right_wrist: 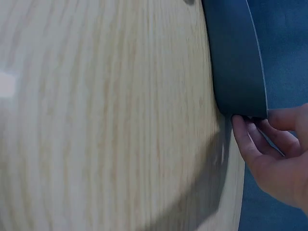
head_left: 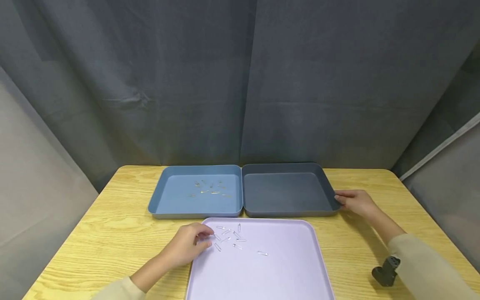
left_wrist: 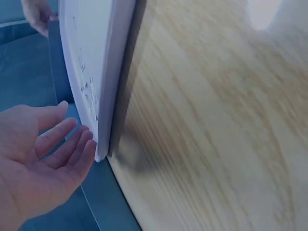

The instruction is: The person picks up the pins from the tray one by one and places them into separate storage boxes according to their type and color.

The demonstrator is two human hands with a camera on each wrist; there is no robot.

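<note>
A lavender tray [head_left: 270,275] lies at the table's front with several small metal clips [head_left: 228,238] scattered near its far left corner. My left hand [head_left: 206,239] rests at that corner, fingertips beside the clips. In the left wrist view the left hand [left_wrist: 72,139] is relaxed, palm showing, fingers against the lavender tray's [left_wrist: 96,57] edge, holding nothing. My right hand [head_left: 343,198] pinches the right rim of a dark grey tray [head_left: 285,196]. In the right wrist view the right hand [right_wrist: 255,125] has its thumb and fingers on the dark grey tray's [right_wrist: 236,62] corner.
A light blue tray [head_left: 157,200] stands left of the dark one and holds several more clips [head_left: 210,189]. All three trays sit on a wooden table [head_left: 112,233] backed by grey curtains. A black camera mount [head_left: 386,271] hangs at my right wrist.
</note>
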